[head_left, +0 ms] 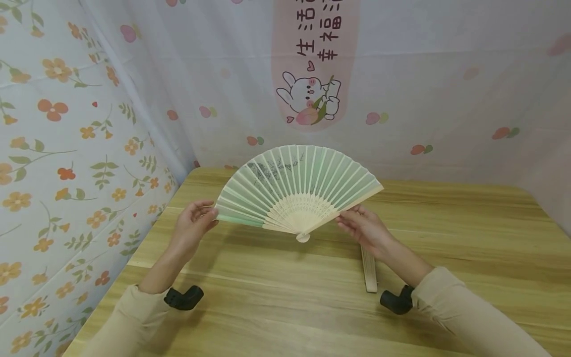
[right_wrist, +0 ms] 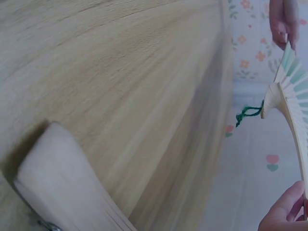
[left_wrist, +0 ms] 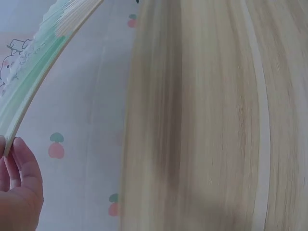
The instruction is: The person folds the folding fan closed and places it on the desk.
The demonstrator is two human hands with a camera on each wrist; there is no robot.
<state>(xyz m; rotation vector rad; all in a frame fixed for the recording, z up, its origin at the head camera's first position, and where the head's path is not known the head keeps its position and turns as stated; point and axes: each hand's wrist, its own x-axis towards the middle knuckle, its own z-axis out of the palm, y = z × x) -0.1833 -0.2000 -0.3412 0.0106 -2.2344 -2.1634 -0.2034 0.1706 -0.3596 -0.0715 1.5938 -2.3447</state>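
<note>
A pale green folding fan (head_left: 308, 173) with light wooden ribs and a dark printed pattern is spread wide above the table. At its left end, my left hand (head_left: 194, 223) pinches the outer edge between thumb and fingers. My right hand (head_left: 366, 229) grips the right guard stick, roughly midway along it. The fan's pivot points toward me, and a green cord loop (right_wrist: 249, 111) hangs from it in the right wrist view. Below my right hand lies a second, folded fan (head_left: 368, 270) on the table, its upper part hidden by that hand.
The wooden table (head_left: 267, 302) reaches back to a white curtain (head_left: 401, 89) printed with a rabbit and fruit. A floral curtain (head_left: 80, 163) hangs along the left side. Dark wrist-worn pieces (head_left: 184, 297) show beside both sleeves.
</note>
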